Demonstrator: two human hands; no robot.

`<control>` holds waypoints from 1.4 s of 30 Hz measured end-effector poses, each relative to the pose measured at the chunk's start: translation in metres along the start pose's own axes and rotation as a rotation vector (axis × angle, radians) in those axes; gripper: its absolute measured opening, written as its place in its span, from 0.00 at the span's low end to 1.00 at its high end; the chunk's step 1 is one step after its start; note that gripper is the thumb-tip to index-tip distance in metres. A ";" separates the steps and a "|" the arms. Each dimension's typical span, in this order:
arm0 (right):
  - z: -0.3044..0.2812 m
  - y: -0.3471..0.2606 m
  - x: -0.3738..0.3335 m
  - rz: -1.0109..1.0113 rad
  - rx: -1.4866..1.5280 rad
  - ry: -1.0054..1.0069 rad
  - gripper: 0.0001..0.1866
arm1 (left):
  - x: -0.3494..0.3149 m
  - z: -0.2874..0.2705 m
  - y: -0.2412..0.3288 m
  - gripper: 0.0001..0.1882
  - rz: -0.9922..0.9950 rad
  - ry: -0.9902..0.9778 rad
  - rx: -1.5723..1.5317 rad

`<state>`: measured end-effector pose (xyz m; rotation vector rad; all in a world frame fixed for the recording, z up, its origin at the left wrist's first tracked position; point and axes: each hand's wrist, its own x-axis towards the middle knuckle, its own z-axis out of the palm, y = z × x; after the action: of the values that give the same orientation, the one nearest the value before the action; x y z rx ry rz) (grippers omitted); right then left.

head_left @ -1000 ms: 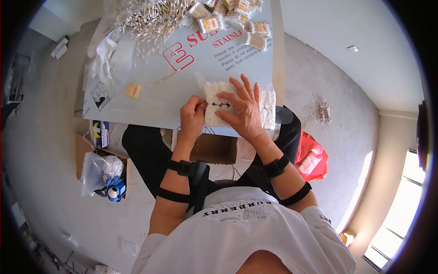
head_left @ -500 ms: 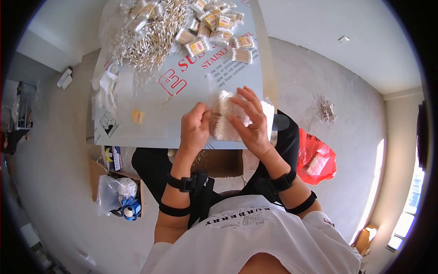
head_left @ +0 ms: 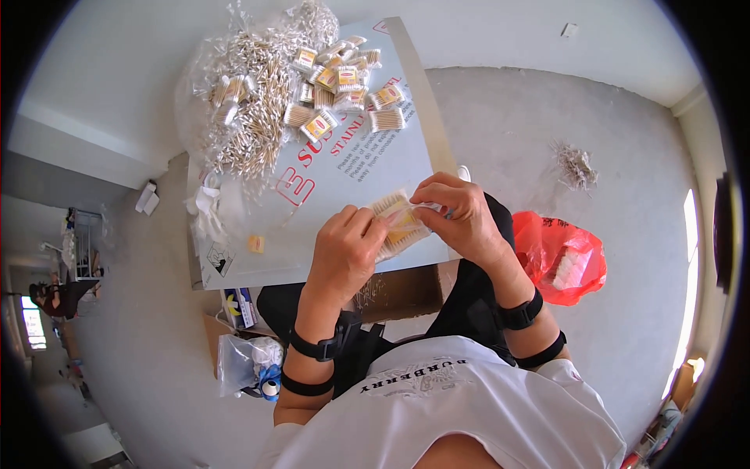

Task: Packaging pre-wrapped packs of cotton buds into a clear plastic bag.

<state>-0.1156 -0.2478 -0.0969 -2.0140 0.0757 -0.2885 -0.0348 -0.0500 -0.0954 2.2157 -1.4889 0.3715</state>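
Swab pack (head_left: 397,230) tilted over tabletop (head_left: 312,264), by near right corner. Left hand (head_left: 348,246): grip closed on pack's left end. Right hand (head_left: 463,215): grip pinched at its right end. Best: left anchors, right works gently, even tension, no crushing. Loose swabs (head_left: 262,117) toward far left corner.

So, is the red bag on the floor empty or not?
Not empty: a pale bundle shows inside the red bag, whitish against the red. How full it is, I cannot tell.
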 end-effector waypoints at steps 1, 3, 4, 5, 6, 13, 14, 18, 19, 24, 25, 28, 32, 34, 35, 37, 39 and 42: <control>0.002 -0.002 0.003 -0.065 -0.003 0.005 0.09 | -0.004 0.000 0.000 0.12 0.003 -0.007 0.008; 0.000 -0.004 0.010 -0.220 -0.133 -0.005 0.08 | -0.011 0.001 0.001 0.14 -0.065 0.081 -0.048; 0.000 -0.004 0.012 -0.374 -0.274 -0.018 0.08 | -0.015 0.001 0.002 0.14 -0.066 0.078 -0.040; 0.002 -0.006 0.014 -0.377 -0.267 -0.017 0.08 | -0.018 0.001 0.003 0.15 -0.074 0.117 -0.032; 0.006 -0.008 0.017 -0.383 -0.377 0.011 0.07 | -0.020 0.000 0.005 0.16 -0.082 0.157 -0.025; 0.017 -0.020 0.023 -0.317 -0.480 0.162 0.10 | -0.028 -0.017 0.014 0.10 -0.055 0.158 0.042; 0.018 -0.020 0.023 -0.316 -0.479 0.161 0.10 | -0.028 -0.020 0.013 0.08 -0.053 0.105 -0.034; 0.020 -0.021 0.024 -0.244 -0.456 0.199 0.11 | -0.016 -0.049 -0.014 0.04 -0.178 0.146 -0.402; 0.018 -0.021 0.024 -0.231 -0.441 0.186 0.11 | -0.012 -0.050 -0.032 0.04 -0.235 0.183 -0.366; 0.013 -0.018 0.028 -0.158 -0.170 0.098 0.10 | 0.032 0.010 -0.181 0.16 -0.194 0.095 0.010; 0.012 -0.020 0.031 -0.142 -0.100 0.064 0.10 | 0.032 0.029 -0.217 0.20 -0.172 0.029 0.092; 0.010 -0.017 0.036 -0.104 -0.002 0.020 0.09 | 0.042 0.076 -0.281 0.27 -0.222 -0.106 0.238; 0.006 -0.012 0.042 -0.123 0.026 -0.019 0.09 | 0.059 0.109 -0.301 0.31 -0.318 -0.222 0.429; 0.005 -0.012 0.043 -0.120 0.041 -0.027 0.08 | 0.057 0.120 -0.310 0.24 -0.251 -0.197 0.509; 0.005 -0.012 0.043 -0.114 0.040 -0.029 0.08 | 0.056 0.122 -0.310 0.21 -0.209 -0.168 0.542; 0.006 -0.011 0.044 -0.130 0.027 -0.021 0.09 | 0.054 0.120 -0.307 0.17 -0.165 -0.139 0.573; 0.006 -0.012 0.045 -0.138 0.008 -0.009 0.09 | 0.049 0.110 -0.301 0.17 -0.178 -0.218 0.554; 0.009 -0.015 0.042 -0.122 -0.041 0.010 0.09 | 0.044 0.084 -0.289 0.09 -0.241 -0.212 0.476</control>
<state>-0.0740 -0.2408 -0.0799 -2.0615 -0.0354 -0.3776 0.2469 -0.0343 -0.2087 2.8536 -1.3114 0.4617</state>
